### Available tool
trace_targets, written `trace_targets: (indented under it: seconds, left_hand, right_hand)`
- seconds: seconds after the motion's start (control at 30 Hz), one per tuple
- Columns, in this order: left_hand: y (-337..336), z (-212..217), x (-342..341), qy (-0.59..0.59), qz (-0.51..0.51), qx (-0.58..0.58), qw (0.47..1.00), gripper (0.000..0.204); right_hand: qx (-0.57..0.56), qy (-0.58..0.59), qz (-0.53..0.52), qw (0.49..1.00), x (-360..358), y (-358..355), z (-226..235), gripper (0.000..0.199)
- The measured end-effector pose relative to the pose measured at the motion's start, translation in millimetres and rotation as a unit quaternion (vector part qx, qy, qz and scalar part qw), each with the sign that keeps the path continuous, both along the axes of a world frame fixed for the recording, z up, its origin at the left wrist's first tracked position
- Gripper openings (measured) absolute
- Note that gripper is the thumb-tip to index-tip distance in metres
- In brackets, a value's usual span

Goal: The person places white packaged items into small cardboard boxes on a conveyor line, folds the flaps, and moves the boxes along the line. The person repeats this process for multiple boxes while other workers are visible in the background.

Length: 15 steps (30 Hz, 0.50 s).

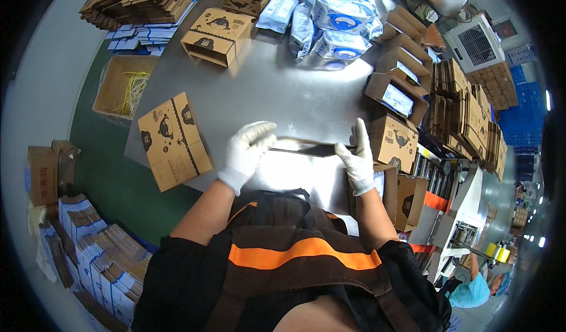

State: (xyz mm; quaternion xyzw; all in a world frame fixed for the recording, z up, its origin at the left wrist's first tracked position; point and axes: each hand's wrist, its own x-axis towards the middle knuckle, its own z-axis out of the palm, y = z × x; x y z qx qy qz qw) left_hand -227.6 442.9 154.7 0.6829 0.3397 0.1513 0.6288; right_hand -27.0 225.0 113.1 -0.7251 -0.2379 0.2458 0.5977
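Thin dark-edged strip (315,150), kind not determinable: seen at the centre of the frame, between the hands, long axis running left to right; neither hand is placed clearly nearer. Left hand (250,150), gloved: held at its left end, fingers extended, thumb apart. Right hand (358,160), gloved: held at its right end, thumb and fingers spread. Whether the strip is touched cannot be told. Printed carton (174,142): laid on the counter (259,90), left of frame, nearer the left hand.

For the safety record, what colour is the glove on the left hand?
The left glove is white; best seen in head view.
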Motion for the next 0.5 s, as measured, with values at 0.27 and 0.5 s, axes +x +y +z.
trace_targets:
  seconds: [0.27,0.5]
  left_hand:
    - [-14.7,-0.3,27.7,0.15,-0.108,0.248,0.951,0.026]
    - [27.2,-52.6,36.9,0.143,0.022,0.401,0.904,0.078]
  right_hand:
    - [-0.089,-0.48,0.054,0.871,-17.4,44.7,-13.7,0.089]
    - [-0.057,-0.012,0.281,0.958,-17.7,27.7,-21.3,0.039]
